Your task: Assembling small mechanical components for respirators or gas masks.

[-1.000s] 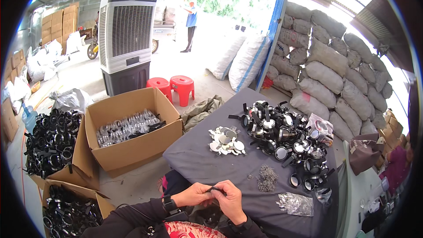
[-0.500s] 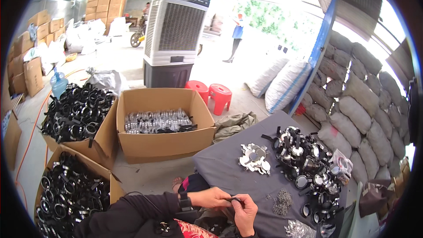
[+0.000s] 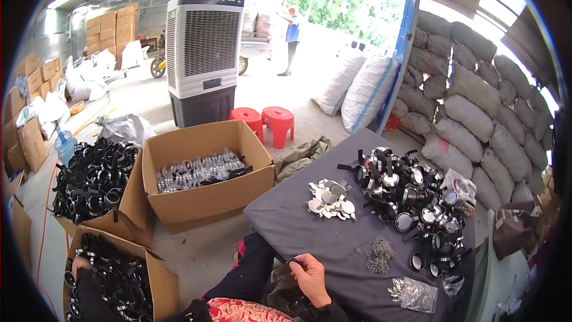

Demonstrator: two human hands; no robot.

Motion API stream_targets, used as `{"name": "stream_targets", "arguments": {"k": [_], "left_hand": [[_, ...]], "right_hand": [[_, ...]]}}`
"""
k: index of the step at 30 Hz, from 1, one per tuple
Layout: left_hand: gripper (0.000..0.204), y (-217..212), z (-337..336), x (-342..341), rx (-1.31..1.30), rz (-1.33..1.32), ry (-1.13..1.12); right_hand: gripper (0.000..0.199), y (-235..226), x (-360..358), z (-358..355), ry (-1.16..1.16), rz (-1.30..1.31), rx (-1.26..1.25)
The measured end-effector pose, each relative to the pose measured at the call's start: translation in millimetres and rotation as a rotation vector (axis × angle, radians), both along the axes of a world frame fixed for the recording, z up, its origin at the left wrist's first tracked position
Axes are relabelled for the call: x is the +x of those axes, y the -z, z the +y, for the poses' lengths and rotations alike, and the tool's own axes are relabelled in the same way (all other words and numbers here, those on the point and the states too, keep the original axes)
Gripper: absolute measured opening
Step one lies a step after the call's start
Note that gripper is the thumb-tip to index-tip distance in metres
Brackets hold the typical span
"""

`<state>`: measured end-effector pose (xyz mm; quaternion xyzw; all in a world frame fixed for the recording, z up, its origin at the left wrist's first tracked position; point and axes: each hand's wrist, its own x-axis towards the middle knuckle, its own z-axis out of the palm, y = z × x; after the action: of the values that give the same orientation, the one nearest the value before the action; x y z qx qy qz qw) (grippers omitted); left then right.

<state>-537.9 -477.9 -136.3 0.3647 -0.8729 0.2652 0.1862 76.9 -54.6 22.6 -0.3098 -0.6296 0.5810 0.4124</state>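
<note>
My left hand is down in the near left carton, among black parts with metal rings. Its fingers are hidden, so its grip does not show. In front of my lap, at the table's near edge, my right hand is closed, thumb against fingers, on a small black strap-like piece. On the grey-covered table lies a pile of flat silver discs. To its right is a large heap of black-and-silver ring parts. Nearer me are a tangle of small wire pieces and a clear bag of small metal parts.
Another carton of black ring parts stands behind the near left one. Beside it, an open carton holds wrapped shiny parts. Red stools, an air cooler and stacked sacks stand beyond. Far off, a person stands.
My left hand has left my right hand and gone down left into the near carton. The right hand keeps the black piece, and the view has shifted.
</note>
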Motion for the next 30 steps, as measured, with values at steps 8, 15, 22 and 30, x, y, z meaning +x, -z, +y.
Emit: {"name": "stream_targets", "arguments": {"k": [8, 15, 22, 30], "left_hand": [[0.018, -8.3, -56.4, 1.3, 0.123, -0.024, 0.119], [0.018, -10.5, 102.8, -38.6, 0.272, -0.088, 0.489], [0.018, -66.8, 571.2, 26.3, 0.253, -0.251, 1.378], [0.018, -118.7, 624.8, 62.8, 0.336, -0.347, 1.606]], "right_hand": [[0.006, -0.2, -5.5, 4.2, -0.015, -0.03, -0.014], [0.009, 12.4, 23.2, 12.6, 0.195, -0.152, 0.1], [0.013, 5.9, -0.7, 18.0, 0.159, -0.038, 0.252], [0.012, 21.1, 27.1, 20.9, 0.275, 0.0, 0.229]]}}
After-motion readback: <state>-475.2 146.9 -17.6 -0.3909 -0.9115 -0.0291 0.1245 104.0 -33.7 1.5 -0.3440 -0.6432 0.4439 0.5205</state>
